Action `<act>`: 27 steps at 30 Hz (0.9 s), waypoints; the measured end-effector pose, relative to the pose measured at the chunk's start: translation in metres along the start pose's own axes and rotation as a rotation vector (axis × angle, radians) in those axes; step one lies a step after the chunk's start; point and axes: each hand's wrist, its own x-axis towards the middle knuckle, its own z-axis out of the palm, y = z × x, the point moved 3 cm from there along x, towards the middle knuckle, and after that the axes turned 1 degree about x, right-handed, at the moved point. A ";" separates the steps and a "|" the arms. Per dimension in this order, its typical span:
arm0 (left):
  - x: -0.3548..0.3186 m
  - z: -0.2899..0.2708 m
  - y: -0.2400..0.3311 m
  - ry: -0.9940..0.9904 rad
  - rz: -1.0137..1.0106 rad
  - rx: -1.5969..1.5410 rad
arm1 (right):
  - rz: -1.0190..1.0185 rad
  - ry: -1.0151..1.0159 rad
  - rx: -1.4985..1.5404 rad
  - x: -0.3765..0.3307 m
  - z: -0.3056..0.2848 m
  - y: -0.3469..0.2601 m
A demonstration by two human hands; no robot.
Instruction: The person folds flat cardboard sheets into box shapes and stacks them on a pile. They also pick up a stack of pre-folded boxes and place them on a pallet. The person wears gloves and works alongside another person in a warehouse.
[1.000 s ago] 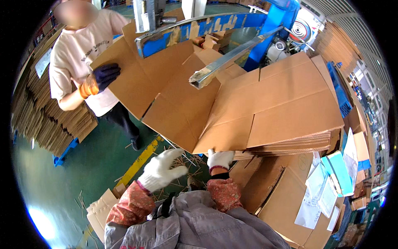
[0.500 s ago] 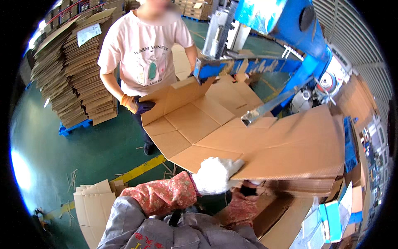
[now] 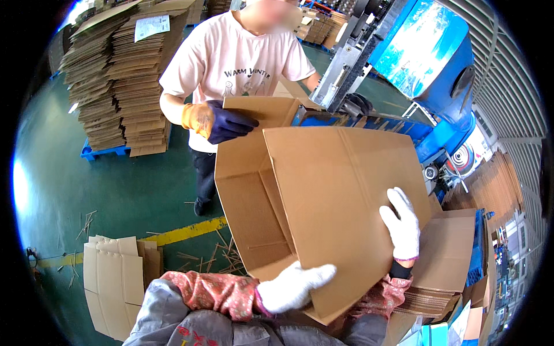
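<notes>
A brown cardboard box (image 3: 334, 196), folded round into a hollow shape, is in front of me, its open end toward the left. My left hand (image 3: 294, 285), in a white glove, grips the near lower edge with the thumb over the top panel. Flat against the right part of that panel lies my right hand (image 3: 402, 225), also white-gloved, its fingers stretched out and thumb apart. Across from me, a co-worker's gloved hand (image 3: 222, 122) holds the far flap. The blue arm (image 3: 381, 122) of a machine reaches to the box's far side and is partly hidden.
Flat cardboard sheets (image 3: 441, 254) are stacked at my right. A tall cardboard stack (image 3: 138, 92) stands on a blue pallet (image 3: 104, 151) at far left. Pale cardboard pieces (image 3: 112, 282) sit low on the left. Scraps (image 3: 216, 256) litter the green floor near a yellow line (image 3: 190, 232).
The flat cardboard has been folded over into a box shape. My right hand, mostly hidden under it before, now lies on the top panel. The co-worker's hand has moved right with the flap.
</notes>
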 end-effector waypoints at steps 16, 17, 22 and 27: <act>-0.041 -0.145 0.152 0.543 0.728 0.456 | 0.084 -0.223 0.317 0.099 0.031 -0.007; -0.052 -0.163 0.155 0.687 0.671 0.401 | 0.035 -0.139 0.203 0.093 0.026 -0.014; -0.085 -0.224 0.106 0.824 0.789 0.465 | 0.350 0.176 0.483 0.037 -0.022 0.048; -0.083 -0.248 0.071 0.785 0.595 0.384 | 0.638 0.374 0.686 -0.018 -0.050 0.061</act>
